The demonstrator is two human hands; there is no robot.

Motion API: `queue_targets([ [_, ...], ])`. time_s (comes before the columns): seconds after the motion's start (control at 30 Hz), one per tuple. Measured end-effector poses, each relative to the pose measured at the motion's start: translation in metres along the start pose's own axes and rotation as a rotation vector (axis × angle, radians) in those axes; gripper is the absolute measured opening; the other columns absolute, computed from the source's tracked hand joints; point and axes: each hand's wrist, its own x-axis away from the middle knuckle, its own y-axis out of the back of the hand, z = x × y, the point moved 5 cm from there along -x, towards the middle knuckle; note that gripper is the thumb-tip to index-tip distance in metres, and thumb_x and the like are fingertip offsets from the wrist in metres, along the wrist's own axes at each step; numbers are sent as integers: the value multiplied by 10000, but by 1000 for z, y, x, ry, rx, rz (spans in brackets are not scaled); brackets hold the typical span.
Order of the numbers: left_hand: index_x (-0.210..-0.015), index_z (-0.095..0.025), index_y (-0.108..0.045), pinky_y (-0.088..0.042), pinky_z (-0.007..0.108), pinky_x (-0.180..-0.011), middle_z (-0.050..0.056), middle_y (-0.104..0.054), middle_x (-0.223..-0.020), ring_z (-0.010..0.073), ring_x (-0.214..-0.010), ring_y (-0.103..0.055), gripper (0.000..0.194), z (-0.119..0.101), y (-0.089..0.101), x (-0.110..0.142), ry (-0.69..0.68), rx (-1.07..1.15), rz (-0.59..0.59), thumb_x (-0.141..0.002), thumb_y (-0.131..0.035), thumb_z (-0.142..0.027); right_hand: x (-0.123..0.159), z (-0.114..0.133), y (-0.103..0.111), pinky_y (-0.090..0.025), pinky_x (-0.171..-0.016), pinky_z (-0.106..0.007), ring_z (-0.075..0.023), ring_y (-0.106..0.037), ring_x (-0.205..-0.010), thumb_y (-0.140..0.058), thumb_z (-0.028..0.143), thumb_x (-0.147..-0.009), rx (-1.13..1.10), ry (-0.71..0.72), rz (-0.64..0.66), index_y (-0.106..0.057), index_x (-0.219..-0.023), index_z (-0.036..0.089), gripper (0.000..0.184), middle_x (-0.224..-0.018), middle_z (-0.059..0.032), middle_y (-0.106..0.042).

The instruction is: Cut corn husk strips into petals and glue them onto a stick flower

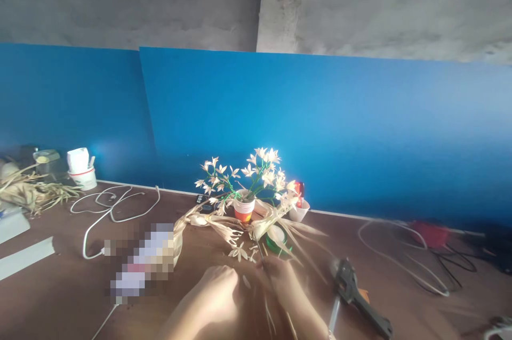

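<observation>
My left hand is closed above the brown table, knuckles up; its fingertips are hidden, and I cannot make out what they hold. Close by on the right, my right hand is closed on a thin dark stick-like thing that slants up and left; blur hides its kind. Just beyond my hands lie a loose pale husk flower and small petal pieces. Behind them, husk flowers on green stems stand in a white and orange paper cup. Dry corn husks spread around the cup.
Right of my hands lies a black glue gun. A round green container and a white cup stand near the husks. White cable and a husk pile are at left; a blue partition runs behind.
</observation>
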Motion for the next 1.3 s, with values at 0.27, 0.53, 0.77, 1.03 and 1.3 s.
queue_targets([
  [0.27,-572,-216,-614,-340,262,-552,-19,-593,-568,135,-539,-486,57,8,-7,-11,-96,586,-10,-582,-579,-173,4,-2,-6,-444,-540,-264,-151,-548,-534,-743,404,-613,-156,-94,30,-678,-757,151,298,-558,5,-600],
  [0.53,-534,-160,-574,-170,229,-452,-62,-479,-445,60,-421,-338,57,7,-15,-22,-124,1183,211,-576,-593,-194,2,-3,-13,-445,-598,-269,-168,-586,-612,-784,424,-562,-425,-74,77,-620,-877,194,423,-653,9,-613],
  [0.77,-579,-167,-564,-182,238,-481,-69,-466,-482,55,-446,-319,128,-4,-10,-18,-248,1249,251,-608,-659,-249,-6,-8,-12,-415,-539,-244,-139,-543,-556,-769,514,-539,-499,-166,39,-592,-796,184,454,-617,18,-583],
  [1.03,-684,-152,-578,-345,261,-625,-26,-559,-637,119,-610,-487,357,4,-19,-28,-76,1268,-24,-595,-764,-444,9,21,4,-446,-562,-248,-159,-570,-629,-760,346,-604,-263,7,-133,-649,-853,168,326,-749,-22,-648],
  [1.3,-627,-162,-572,-113,242,-454,-81,-379,-459,57,-419,-247,406,-7,-15,-20,-66,1373,159,-645,-699,-547,5,11,1,-466,-592,-264,-184,-607,-657,-789,337,-572,-298,56,-106,-633,-906,187,399,-775,-30,-667],
])
